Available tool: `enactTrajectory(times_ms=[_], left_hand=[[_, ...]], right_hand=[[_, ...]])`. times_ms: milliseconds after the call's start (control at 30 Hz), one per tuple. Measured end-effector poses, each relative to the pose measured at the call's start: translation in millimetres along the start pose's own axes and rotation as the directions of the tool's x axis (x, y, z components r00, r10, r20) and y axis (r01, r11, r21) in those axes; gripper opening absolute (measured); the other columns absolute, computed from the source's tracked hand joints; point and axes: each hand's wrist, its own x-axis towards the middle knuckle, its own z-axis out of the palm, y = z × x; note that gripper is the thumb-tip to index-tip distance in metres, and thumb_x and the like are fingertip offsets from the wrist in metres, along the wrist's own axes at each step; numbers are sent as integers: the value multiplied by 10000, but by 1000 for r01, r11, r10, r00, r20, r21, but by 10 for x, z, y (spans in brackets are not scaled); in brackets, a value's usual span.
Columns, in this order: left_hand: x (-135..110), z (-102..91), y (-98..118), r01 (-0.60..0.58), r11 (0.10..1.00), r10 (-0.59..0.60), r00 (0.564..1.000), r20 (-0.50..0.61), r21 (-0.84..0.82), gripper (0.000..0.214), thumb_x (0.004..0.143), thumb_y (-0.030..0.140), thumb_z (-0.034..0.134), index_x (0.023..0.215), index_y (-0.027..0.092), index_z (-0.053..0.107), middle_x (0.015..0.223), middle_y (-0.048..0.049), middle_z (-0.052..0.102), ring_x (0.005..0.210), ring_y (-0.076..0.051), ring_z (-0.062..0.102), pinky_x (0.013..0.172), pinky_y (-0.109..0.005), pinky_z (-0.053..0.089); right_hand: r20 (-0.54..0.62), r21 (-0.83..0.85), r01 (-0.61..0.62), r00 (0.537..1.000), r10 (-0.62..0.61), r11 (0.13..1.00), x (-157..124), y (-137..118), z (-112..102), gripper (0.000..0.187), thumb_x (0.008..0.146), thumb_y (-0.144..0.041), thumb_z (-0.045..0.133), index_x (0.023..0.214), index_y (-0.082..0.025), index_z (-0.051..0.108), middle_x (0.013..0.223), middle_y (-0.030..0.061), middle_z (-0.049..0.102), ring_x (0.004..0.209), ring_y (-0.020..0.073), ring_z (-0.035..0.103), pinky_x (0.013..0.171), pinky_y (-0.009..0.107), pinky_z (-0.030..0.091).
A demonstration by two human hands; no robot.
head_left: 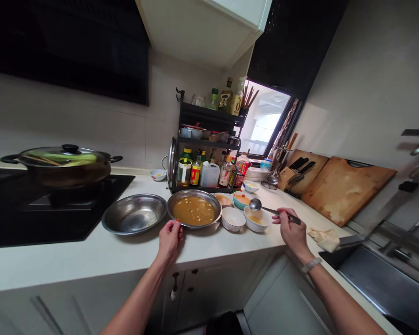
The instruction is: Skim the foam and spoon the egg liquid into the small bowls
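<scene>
My left hand (169, 239) rests with curled fingers on the near rim of a steel bowl (214, 221) filled with brownish-yellow soup. My right hand (290, 228) is closed on the handle of a metal ladle (256, 204). The ladle's cup hovers just over a white bowl (252, 224) holding a little yellow liquid. An empty white bowl (232, 218) sits between the two. To the left lies an empty steel basin (134, 214).
A lidded wok (64, 165) sits on the black cooktop (38, 214) at left. A black rack (204, 144) of bottles stands at the wall, small dishes (242, 199) before it. Cutting boards (342, 188), a knife block (289, 176) and a sink (380, 274) lie to the right.
</scene>
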Motion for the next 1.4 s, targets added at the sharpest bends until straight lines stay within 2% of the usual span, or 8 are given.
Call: enactTrajectory(times_ms=[200, 367, 500, 600, 667, 933, 1167, 1400], left_hand=[[12, -12, -9, 1, 1000, -1, 1000, 15, -16, 440, 629, 508, 750, 633, 183, 454, 488, 78, 461, 390, -31, 346, 361, -153, 259], [8, -20, -3, 10, 1000, -10, 1000, 8, -6, 435, 622, 501, 753, 640, 183, 456, 501, 72, 480, 392, -30, 349, 362, -153, 254], [9, -28, -4, 8, 1000, -8, 1000, 13, -8, 434, 623, 504, 753, 649, 183, 462, 500, 74, 475, 395, -32, 353, 363, -152, 256], [16, -26, -7, 7, 1000, -7, 1000, 17, -12, 444, 617, 514, 757, 650, 181, 465, 494, 77, 471, 394, -30, 350, 362, -150, 258], [18, -21, -5, 12, 1000, -12, 1000, 15, -10, 448, 611, 520, 759, 653, 181, 468, 496, 76, 475, 393, -31, 354, 362, -150, 259], [2, -9, 12, 0, 1000, 0, 1000, 16, 10, 450, 607, 525, 752, 642, 183, 462, 494, 79, 465, 391, -33, 352, 363, -154, 269], [-2, -3, 18, 2, 1000, -2, 1000, 16, 8, 443, 610, 515, 752, 638, 183, 459, 491, 77, 464, 385, -33, 354, 361, -154, 262], [-3, -13, 2, 6, 1000, -6, 1000, 19, -10, 436, 628, 508, 747, 642, 184, 455, 502, 76, 473, 390, -33, 355, 362, -151, 261]], right_hand=[[123, -46, -89, 988, 94, 995, -160, 183, -160, 295, 822, -457, 470, 836, -184, 581, 683, 58, 685, 528, 179, 660, 513, 284, 553], [89, 30, -250, 965, 247, 968, -224, 298, -108, 253, 776, -416, 498, 813, -185, 592, 570, 20, 644, 508, 175, 657, 510, 269, 551], [-55, 312, -457, 867, 496, 833, -157, 447, -57, 152, 704, -321, 557, 741, -174, 565, 530, -14, 602, 440, 158, 635, 428, 241, 535], [-111, 533, -493, 764, 635, 687, -83, 518, -44, 86, 643, -230, 590, 681, -172, 539, 567, -10, 610, 418, 141, 625, 422, 230, 553], [-116, 579, -492, 740, 663, 650, -41, 532, -54, 87, 629, -199, 612, 664, -173, 536, 545, -9, 602, 407, 140, 619, 411, 220, 556], [-108, 568, -472, 770, 629, 674, 52, 491, -163, 120, 643, -206, 648, 682, -172, 540, 515, 3, 604, 394, 149, 617, 395, 211, 553], [-130, 584, -482, 739, 661, 653, 143, 381, -227, 71, 638, -158, 606, 667, -178, 544, 540, -13, 590, 412, 139, 617, 405, 222, 565], [-96, 591, -462, 774, 626, 661, 260, 242, -227, 94, 610, -161, 619, 669, -150, 546, 580, -9, 587, 431, 125, 619, 435, 226, 569]])
